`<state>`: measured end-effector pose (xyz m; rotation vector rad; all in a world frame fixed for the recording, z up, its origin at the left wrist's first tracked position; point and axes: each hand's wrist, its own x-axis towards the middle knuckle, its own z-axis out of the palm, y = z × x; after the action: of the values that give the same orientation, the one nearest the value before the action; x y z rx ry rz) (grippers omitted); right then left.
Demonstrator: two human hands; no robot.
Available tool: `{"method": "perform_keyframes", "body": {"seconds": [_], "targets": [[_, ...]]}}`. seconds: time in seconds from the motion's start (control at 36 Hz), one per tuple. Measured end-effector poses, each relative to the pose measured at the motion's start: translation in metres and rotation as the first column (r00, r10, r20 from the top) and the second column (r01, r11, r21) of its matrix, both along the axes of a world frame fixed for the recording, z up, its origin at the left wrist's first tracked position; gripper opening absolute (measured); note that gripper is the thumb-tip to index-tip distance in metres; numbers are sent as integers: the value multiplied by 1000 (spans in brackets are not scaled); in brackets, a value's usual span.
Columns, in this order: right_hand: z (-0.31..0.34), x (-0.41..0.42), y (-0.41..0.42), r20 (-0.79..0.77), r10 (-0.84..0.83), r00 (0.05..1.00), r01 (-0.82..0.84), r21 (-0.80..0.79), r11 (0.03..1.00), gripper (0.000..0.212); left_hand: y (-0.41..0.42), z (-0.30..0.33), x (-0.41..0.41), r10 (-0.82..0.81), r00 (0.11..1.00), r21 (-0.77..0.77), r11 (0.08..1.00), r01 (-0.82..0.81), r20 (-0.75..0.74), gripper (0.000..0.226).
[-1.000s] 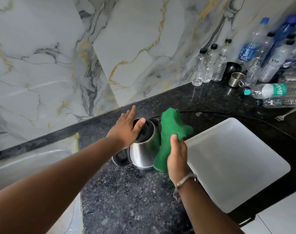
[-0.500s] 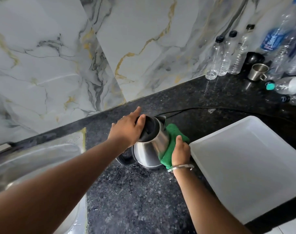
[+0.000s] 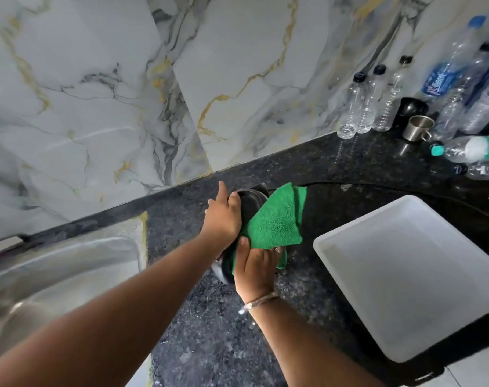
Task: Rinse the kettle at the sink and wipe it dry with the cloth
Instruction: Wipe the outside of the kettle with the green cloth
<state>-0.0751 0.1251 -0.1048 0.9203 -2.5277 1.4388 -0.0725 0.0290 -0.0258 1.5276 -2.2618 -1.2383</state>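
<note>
Kettle (image 3: 248, 202) is standing on the counter (image 3: 209, 331) beside the sink (image 3: 70, 275). Our left hand (image 3: 223, 216) is clasping its lid, thumb seemingly hooked over. Our right hand (image 3: 254, 263) is clutching the cloth (image 3: 274, 219) against its side, so we are pressing firmly and bracing well.

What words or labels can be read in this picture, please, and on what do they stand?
"Bisl", cut off by the frame edge: green label of the lying bottle.
Blue label on the standing bottle: too blurred to read.
Nothing else legible.
</note>
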Motion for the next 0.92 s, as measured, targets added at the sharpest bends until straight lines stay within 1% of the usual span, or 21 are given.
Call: {"method": "perform_keyframes", "body": {"seconds": [0.08, 0.14, 0.17, 0.19, 0.25, 0.31, 0.33, 0.36, 0.42, 0.44, 0.47, 0.5, 0.56, 0.61, 0.67, 0.69, 0.75, 0.78, 0.81, 0.86, 0.92], "targets": [[-22, -1, 7, 25, 63, 998, -62, -38, 997, 58, 5, 2, 1, -16, 1000, -42, 999, 16, 3, 58], [-34, -4, 14, 142, 73, 987, -66, -50, 997, 62, 8, 5, 2, -20, 1000, -78, 997, 22, 23, 57], [-40, -6, 18, 246, 58, 968, -44, -60, 997, 60, 9, 6, 2, -11, 999, -90, 996, 14, 34, 57], [-45, -8, 22, 371, 44, 928, -19, -72, 997, 58, 10, 8, 2, 1, 999, -99, 995, 3, 41, 56], [-52, -16, 30, 587, 43, 808, -11, -58, 998, 56, 10, 10, 4, 15, 998, -114, 993, -9, 53, 55], [-53, -28, 37, 731, 31, 682, 18, -59, 998, 48, 10, 11, 5, 19, 997, -137, 991, -9, 73, 55], [-48, -33, 40, 781, 24, 624, 54, -75, 996, 42, 10, 11, 6, 21, 996, -149, 989, -8, 90, 55], [-43, -38, 42, 809, 19, 587, 114, -106, 988, 36, 10, 10, 6, 23, 994, -162, 987, -5, 110, 54], [-24, -45, 48, 813, 20, 582, 273, -218, 937, 27, 9, 10, 6, 12, 991, -182, 983, 13, 136, 55], [-11, -46, 50, 793, 43, 608, 328, -300, 896, 28, 7, 9, 5, 4, 990, -181, 983, 22, 142, 55], [3, -47, 52, 758, 75, 647, 346, -381, 858, 30, 6, 7, 5, -3, 989, -179, 983, 30, 146, 55], [16, -47, 52, 719, 113, 686, 330, -444, 833, 30, 4, 6, 5, -12, 989, -181, 983, 39, 149, 56], [36, -53, 44, 658, 194, 727, 233, -503, 833, 18, 1, 3, 5, -33, 988, -194, 979, 63, 154, 55], [48, -61, 27, 620, 273, 736, 85, -484, 871, 15, -1, 2, 5, -53, 986, -208, 974, 86, 160, 55], [50, -68, 7, 578, 290, 763, -70, -372, 926, 29, -3, 1, 5, -67, 983, -229, 968, 106, 172, 55], [48, -70, -2, 559, 280, 780, -110, -319, 941, 35, -4, 0, 5, -70, 982, -235, 966, 111, 175, 55], [37, -80, -16, 559, 245, 793, -90, -289, 953, 43, -4, -2, 5, -73, 982, -243, 963, 115, 172, 55], [31, -88, -22, 590, 218, 777, -60, -276, 959, 44, -4, -2, 5, -78, 982, -245, 962, 119, 170, 55], [25, -99, -26, 645, 194, 739, -38, -247, 968, 43, -4, -3, 5, -83, 982, -245, 962, 123, 167, 54], [11, -120, -32, 776, 154, 612, -45, -160, 986, 39, -5, -2, 5, -95, 983, -245, 960, 131, 155, 52], [-6, -134, -34, 856, 121, 502, -121, -69, 990, 42, -6, -2, 5, -114, 982, -252, 956, 149, 149, 52]]}}
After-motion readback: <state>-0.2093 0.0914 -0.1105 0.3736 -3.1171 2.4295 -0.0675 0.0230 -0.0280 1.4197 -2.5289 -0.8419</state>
